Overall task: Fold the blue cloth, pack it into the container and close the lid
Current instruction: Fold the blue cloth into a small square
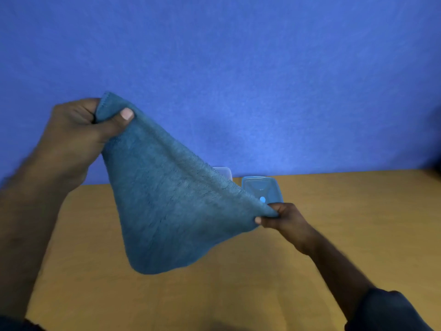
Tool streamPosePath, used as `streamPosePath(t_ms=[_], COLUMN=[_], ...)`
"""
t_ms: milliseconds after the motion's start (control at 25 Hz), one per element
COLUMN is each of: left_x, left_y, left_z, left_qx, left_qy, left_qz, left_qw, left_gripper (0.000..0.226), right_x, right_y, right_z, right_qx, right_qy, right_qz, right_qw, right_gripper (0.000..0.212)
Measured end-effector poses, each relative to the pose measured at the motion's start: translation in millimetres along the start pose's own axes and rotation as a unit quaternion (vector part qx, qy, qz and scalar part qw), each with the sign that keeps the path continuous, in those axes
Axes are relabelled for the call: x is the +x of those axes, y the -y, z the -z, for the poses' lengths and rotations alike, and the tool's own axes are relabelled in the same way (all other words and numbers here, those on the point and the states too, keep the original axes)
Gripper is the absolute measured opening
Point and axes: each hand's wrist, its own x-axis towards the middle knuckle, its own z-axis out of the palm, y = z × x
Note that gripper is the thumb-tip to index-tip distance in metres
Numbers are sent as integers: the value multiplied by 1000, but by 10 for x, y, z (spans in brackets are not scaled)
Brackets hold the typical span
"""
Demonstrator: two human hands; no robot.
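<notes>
The blue cloth (167,201) hangs in the air above the table, stretched between both hands and sagging to a rounded point below. My left hand (78,137) is raised high at the left and pinches one corner between thumb and fingers. My right hand (284,218) is lower, at the right, and pinches the opposite corner. Behind the cloth, at the table's far edge, lies a translucent blue lid (262,188) with a light blue dot. A clear container (224,173) peeks out just left of it, mostly hidden by the cloth.
The wooden table (334,223) spreads below the hands and ends at a blue wall (238,68) close behind the container. A dark object sits at the far right edge of view (438,163).
</notes>
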Motion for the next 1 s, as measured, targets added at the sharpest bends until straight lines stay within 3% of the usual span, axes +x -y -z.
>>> streamPosePath(t_ms=[160,280,400,480,560,640,840,1000], left_x=[-57,-153,-231,-303,-413,-526,-768,-898], left_y=[338,595,828,1003,1122,1164,1029,783], left_z=[77,101,104,-36,-266,-512,-1043,-1401], left_qx=[-20,-72,-143,-140,-135,-140,-130,-171], left_qy=[-52,-66,-41,-70,-116,-127,-63,2], left_qz=[58,118,168,219,278,307,314,294], left_qw=[997,988,975,963,944,933,939,940], left_gripper=[15,17,20,14,7,4,20,14], right_x=[61,119,217,308,378,398,253,108], right_y=[115,301,450,503,511,521,592,613], right_z=[147,247,277,222,128,11,-407,-790], right_qx=[249,285,235,146,74,21,-84,-149], right_qy=[7,2,-63,-175,-283,-332,-311,-203], right_qz=[49,70,48,20,24,66,182,253], right_qw=[967,956,969,973,956,941,929,934], right_gripper=[34,36,32,32,40,46,43,25])
